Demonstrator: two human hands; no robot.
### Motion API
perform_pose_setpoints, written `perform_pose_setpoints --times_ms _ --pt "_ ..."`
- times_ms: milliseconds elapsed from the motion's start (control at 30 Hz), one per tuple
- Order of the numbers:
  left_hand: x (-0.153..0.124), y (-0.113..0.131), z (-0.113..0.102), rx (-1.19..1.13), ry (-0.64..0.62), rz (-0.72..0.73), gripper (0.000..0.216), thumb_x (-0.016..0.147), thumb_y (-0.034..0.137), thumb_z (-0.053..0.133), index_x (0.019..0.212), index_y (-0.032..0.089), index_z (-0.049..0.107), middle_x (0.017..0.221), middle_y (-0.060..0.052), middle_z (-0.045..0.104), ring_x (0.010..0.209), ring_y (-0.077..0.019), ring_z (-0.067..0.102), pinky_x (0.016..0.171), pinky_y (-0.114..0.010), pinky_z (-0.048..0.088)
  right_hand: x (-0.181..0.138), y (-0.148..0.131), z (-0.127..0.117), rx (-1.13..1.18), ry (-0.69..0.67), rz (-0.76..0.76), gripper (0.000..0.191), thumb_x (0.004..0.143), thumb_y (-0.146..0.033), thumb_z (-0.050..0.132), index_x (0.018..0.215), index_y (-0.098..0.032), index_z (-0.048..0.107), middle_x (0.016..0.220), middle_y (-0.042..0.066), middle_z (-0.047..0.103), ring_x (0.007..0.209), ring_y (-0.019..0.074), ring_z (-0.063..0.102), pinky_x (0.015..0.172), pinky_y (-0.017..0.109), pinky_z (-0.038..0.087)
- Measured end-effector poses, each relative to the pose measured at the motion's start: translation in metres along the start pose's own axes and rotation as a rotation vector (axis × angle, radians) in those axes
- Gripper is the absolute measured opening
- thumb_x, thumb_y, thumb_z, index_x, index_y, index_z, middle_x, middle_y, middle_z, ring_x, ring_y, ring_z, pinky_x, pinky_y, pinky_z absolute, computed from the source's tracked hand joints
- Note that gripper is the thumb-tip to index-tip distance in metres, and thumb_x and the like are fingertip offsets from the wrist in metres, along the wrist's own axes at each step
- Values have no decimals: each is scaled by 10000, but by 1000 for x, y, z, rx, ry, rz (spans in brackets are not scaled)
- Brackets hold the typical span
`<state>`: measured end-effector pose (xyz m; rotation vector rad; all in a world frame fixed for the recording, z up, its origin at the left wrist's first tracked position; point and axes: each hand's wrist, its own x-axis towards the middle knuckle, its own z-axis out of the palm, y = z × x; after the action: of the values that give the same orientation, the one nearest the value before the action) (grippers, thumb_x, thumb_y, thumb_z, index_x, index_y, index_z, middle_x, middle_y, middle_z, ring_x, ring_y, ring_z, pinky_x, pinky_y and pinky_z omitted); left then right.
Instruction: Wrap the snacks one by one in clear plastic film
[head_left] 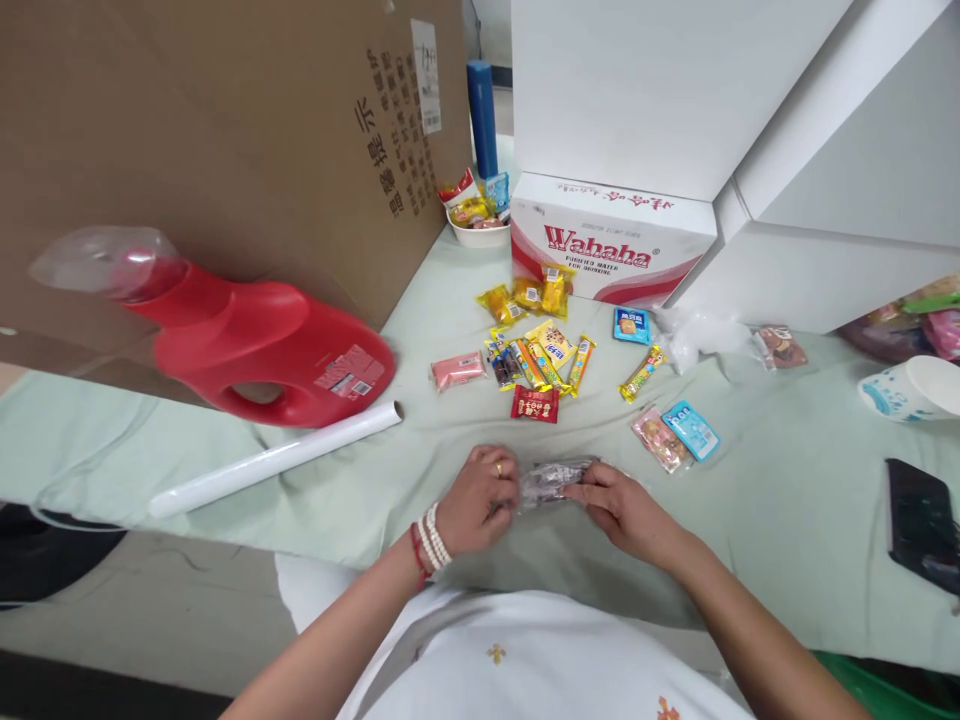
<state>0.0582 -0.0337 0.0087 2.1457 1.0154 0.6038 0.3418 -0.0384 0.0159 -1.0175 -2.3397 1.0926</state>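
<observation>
My right hand [616,505] pinches the right end of the clear packet [553,482], just below mid-frame; my left hand [478,502] curls nearly closed at its left end, grip unclear from here. I'd expect it light, crinkly, slippery, best taken by both ends.

The pale green, cloth-covered table [795,540] carries a red jug [225,325], a white roll [277,460], a Wahaha carton [611,245], a pink packet [457,370], a red packet [535,404] and, toward the right, a patterned cup [889,392] and a dark phone [921,520].
</observation>
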Motion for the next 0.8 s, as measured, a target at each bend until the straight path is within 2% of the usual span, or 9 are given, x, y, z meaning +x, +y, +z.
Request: perform_pose_setpoints --times_ms 67,133,200,267,367,500,600,667,800 --pt "-7 3 7 116 0 -103 257 847 221 525 607 204 618 715 -39 607 871 -222 585 915 -437 391 0 -4 3 31 42 23 297 1032 -274 495 1240 -235 703 997 81 617 927 194 616 829 321 523" --pt "-8 6 19 255 97 -287 340 929 331 518 634 197 620 734 -58 609 858 -240 587 865 -437 406 0 -7 11 16 115 83 225 1024 -322 532 1113 -215 709 966 69 625 902 194 617 808 318 515" --pt "-6 9 31 378 243 -457 264 897 425 614 845 178 695 931 -116 664 955 -290 589 860 -453 421 2 -8 22 -72 214 162 195 1015 -338 548 1013 -196 682 889 55 618 813 195 604 732 312 501" --pt "-5 11 36 442 333 -526 355 815 426 720 1061 171 694 1204 -174 642 1138 -358 546 914 -490 416 4 -7 32 -197 272 220 176 1005 -321 559 1057 -188 662 872 56 614 779 207 594 698 320 492" --pt "-10 17 30 365 308 -500 145 814 337 698 879 207 693 1178 -129 667 1183 -361 538 935 -484 406 6 -7 38 -285 254 223 242 1008 -282 548 1220 -210 642 944 69 625 851 225 617 729 327 509" --pt "-8 31 19 -112 288 -612 273 875 385 594 672 210 543 649 -2 585 654 -175 562 651 -305 431 8 -6 38 -227 259 129 254 1021 -256 521 1229 -232 666 951 73 628 884 217 617 765 326 530" --pt "9 44 24 -448 236 -686 306 912 464 547 756 207 598 548 35 552 527 -148 538 554 -268 428 10 -7 39 -169 270 65 293 1027 -232 479 1238 -225 682 922 86 636 867 221 607 760 342 539" --pt "22 49 31 -408 212 -615 310 962 385 462 854 192 679 640 -4 647 617 -169 618 622 -283 481 9 -8 40 -124 281 46 315 1024 -227 459 1236 -230 693 923 95 644 866 229 611 755 358 546" --pt "36 52 44 64 137 -504 321 956 211 440 1069 223 740 968 -72 749 829 -206 680 744 -315 505 -1 -8 37 11 372 122 282 1022 -270 481 1202 -261 697 1026 98 678 947 240 646 838 392 563"
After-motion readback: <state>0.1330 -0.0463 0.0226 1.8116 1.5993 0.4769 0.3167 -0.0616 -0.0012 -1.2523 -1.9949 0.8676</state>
